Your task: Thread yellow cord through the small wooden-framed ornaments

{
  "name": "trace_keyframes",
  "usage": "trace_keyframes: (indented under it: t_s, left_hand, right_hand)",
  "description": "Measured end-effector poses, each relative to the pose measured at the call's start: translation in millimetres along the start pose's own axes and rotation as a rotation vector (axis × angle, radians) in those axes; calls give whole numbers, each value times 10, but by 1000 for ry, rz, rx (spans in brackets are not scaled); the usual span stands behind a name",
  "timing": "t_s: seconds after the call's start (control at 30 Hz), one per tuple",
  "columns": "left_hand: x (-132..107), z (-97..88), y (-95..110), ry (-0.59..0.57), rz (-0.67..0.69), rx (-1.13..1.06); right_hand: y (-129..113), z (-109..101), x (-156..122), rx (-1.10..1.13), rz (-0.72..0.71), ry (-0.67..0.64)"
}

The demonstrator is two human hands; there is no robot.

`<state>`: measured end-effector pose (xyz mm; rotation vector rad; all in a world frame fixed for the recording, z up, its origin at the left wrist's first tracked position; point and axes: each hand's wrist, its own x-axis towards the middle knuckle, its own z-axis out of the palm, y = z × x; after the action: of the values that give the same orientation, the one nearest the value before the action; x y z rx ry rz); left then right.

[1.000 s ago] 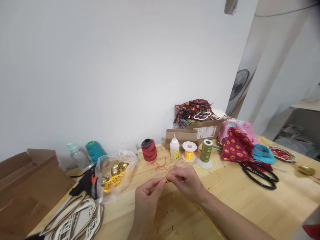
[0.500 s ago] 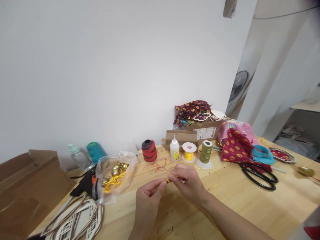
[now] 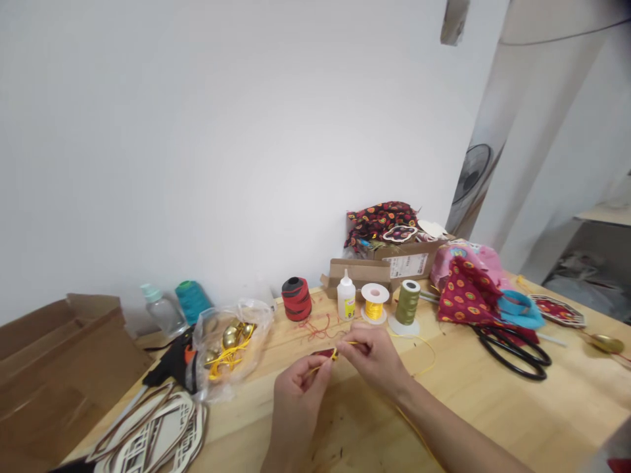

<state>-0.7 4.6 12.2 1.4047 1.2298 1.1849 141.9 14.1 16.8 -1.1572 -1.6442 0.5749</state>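
Observation:
Low over the middle of the table, my left hand (image 3: 300, 389) is closed on a small dark red piece (image 3: 321, 353), most of which the fingers cover. A bit of yellow cord (image 3: 336, 355) loops at the edge of that piece. Just to the right, my right hand (image 3: 377, 360) pinches the same cord between thumb and finger. A length of cord trails below my right forearm toward the front. Behind the hands stands a white spool of yellow cord (image 3: 373, 311), flanked by a white glue bottle (image 3: 346, 301) and an olive thread spool (image 3: 407, 303).
At left are a cardboard box (image 3: 64, 387), a glue gun (image 3: 170, 362), wooden cutout frames (image 3: 158, 427) and a plastic bag (image 3: 263, 322) with brass bells. A red-and-black thread cone (image 3: 296, 300) stands behind. Black-handled scissors (image 3: 517, 355) and maroon cloth (image 3: 463, 295) lie right.
The dark red piece now shows above my left fingers, where it was hidden before. My right hand has shifted slightly from my left, with the cord between them. The view has tilted a little.

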Motion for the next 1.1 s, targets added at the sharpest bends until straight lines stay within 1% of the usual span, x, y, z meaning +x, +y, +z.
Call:
trace_keyframes:
  t_s: [0.1,0.2,0.3,0.37,0.43,0.5,0.57,0.67,0.73,0.83,0.97,1.1]
  left_hand:
    - [1,13,-27,-15,-3,-50]
    - [14,14,-58,-62,-10,-82]
    - [36,10,-84,-77,-33,-84]
    - [53,4,-100,-57,-38,-90]
    - [71,-2,-116,-28,-39,-101]
    - [88,-9,-129,9,-48,-127]
    - [97,-14,-137,24,-66,-170]
    - [91,-17,-128,13,-127,-252]
    - [78,-16,-107,-10,-180,-303]
    - [62,-8,-66,-68,-192,-318]
    - [64,7,-53,-131,-108,-255]
    - [79,-1,-118,-115,-41,-116]
  right_hand:
    - [4,-18,26,281,269,-164]
    - [-3,-51,33,587,474,-286]
    - [0,-80,22,810,614,-387]
    - [5,-81,10,860,634,-447]
    - [5,-58,-4,810,587,-488]
    - [-2,-14,-17,655,478,-481]
    - [-14,38,-32,405,310,-418]
    - [-25,92,-53,9,53,-302]
    - [-23,103,-65,-172,-45,-247]
    - [-10,98,-76,-338,-94,-213]
    - [5,91,-73,-453,-127,-198]
    - [12,87,-54,-484,-95,-179]
